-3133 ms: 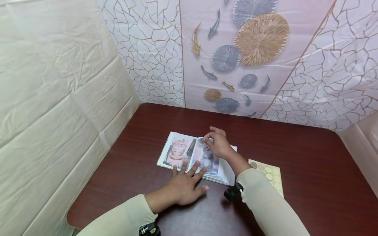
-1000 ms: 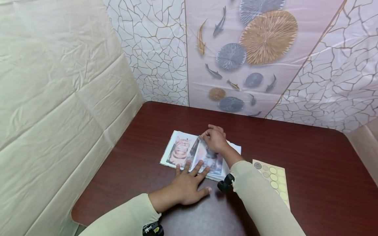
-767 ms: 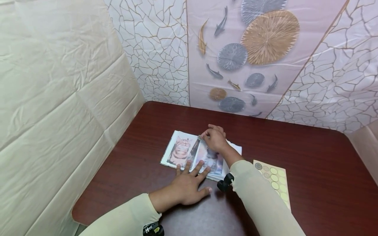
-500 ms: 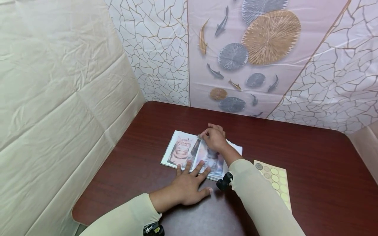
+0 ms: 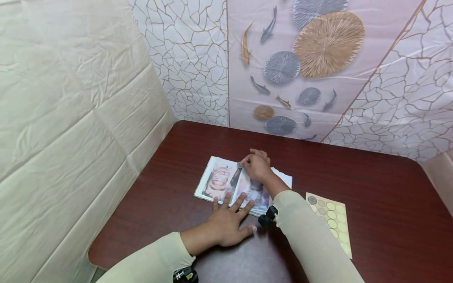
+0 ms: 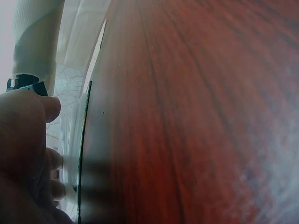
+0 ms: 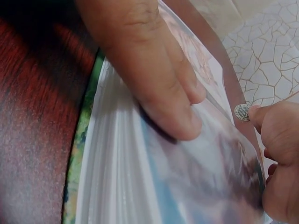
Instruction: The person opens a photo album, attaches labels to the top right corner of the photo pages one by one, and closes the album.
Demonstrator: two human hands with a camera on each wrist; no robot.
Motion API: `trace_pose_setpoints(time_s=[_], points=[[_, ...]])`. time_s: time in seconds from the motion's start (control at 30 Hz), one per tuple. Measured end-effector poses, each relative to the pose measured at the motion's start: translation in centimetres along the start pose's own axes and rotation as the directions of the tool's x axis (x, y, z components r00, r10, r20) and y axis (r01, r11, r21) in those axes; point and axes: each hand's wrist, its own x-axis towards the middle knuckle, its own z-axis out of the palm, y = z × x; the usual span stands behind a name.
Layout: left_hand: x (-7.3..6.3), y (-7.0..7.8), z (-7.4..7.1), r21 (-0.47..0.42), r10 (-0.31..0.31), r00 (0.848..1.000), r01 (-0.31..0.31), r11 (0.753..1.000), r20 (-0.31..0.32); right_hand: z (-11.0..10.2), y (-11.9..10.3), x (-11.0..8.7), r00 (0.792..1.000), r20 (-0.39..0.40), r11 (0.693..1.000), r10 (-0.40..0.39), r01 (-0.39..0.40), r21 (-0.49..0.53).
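A photo album [image 5: 209,169] lies spread on the table, a ginger cat picture [image 5: 217,181] on its left page and a blurred pink and blue picture [image 5: 256,198] on its right. My left hand [image 5: 228,224] rests with spread fingers over the album's near edge, fingertips on the pages. At the top of the right page, near the spine, my right hand [image 5: 257,167] pinches a small round sticker [image 7: 242,112] with dark print between thumb and finger. In the right wrist view the sticker stands out past the fingertips, above the page's far edge.
Right of the album, partly behind my right sleeve, lies a sticker sheet [image 5: 345,224] with yellow circles and a dark round sticker [image 5: 312,200] in its corner. The brown table [image 5: 198,137] meets patterned cloth [image 5: 262,98] at the back and beige cloth [image 5: 78,129] at left.
Compared with 3.1 s ago, my right hand has shifted a little left towards the album's spine, still holding the sticker. My left hand keeps its place on the album; the view has shifted slightly.
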Motion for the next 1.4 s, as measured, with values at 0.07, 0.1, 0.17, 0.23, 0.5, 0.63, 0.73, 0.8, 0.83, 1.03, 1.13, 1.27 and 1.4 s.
trace_pose_setpoints(time_s=[0.07,0.1,0.17,0.23,0.5,0.63,0.73,0.8,0.83,1.03,1.13,1.27,1.4], points=[[0.0,0.0,0.0,0.001,0.0,1.0,0.0,1.0,0.002,0.0,0.0,0.0,1.0,0.002,1.0,0.001,-0.001,-0.003],[0.0,0.0,0.0,0.001,-0.001,1.0,0.001,1.0,0.004,0.0,0.0,0.0,1.0,0.003,1.0,0.001,-0.001,-0.005],[0.0,0.0,-0.1,0.001,-0.002,1.0,0.002,1.0,0.008,0.0,0.0,0.1,1.0,0.006,1.0,0.0,0.0,-0.006],[0.0,0.0,-0.1,-0.002,-0.001,1.0,0.001,1.0,0.009,0.1,0.1,0.1,1.0,0.013,1.0,0.002,-0.002,-0.011],[0.1,0.0,0.0,-0.004,0.002,1.0,-0.002,1.0,0.008,0.5,0.4,0.1,0.999,0.034,0.999,0.01,-0.009,-0.035],[0.0,0.1,0.0,0.001,0.001,1.0,-0.001,1.0,0.01,0.6,0.5,0.1,0.999,0.04,0.999,0.017,-0.015,-0.045],[0.0,0.1,0.0,0.005,0.002,1.0,-0.002,1.0,0.006,0.7,0.4,0.2,0.999,0.044,0.999,0.027,-0.025,-0.048],[0.0,0.1,0.0,0.011,0.001,1.0,-0.002,1.0,0.002,0.7,0.4,0.2,0.999,0.044,0.998,0.028,-0.026,-0.054],[0.0,0.1,0.1,0.013,0.002,1.0,-0.002,1.0,0.0,0.7,0.3,0.2,0.999,0.044,0.998,0.029,-0.027,-0.055],[0.1,0.0,0.1,0.029,0.003,1.0,-0.003,1.0,-0.002,0.8,0.2,0.3,0.999,0.036,0.998,0.041,-0.039,-0.056],[0.1,-0.1,0.1,0.028,0.001,1.0,-0.001,1.0,0.0,1.0,0.2,0.5,0.998,0.031,0.997,0.046,-0.045,-0.059],[0.1,-0.1,0.2,0.027,-0.002,1.0,0.002,1.0,0.001,1.3,0.2,0.7,0.998,0.027,0.996,0.059,-0.057,-0.069],[0.1,-0.1,0.2,0.025,-0.005,1.0,0.005,1.0,0.005,1.5,0.1,0.7,0.997,0.022,0.994,0.075,-0.073,-0.087]])
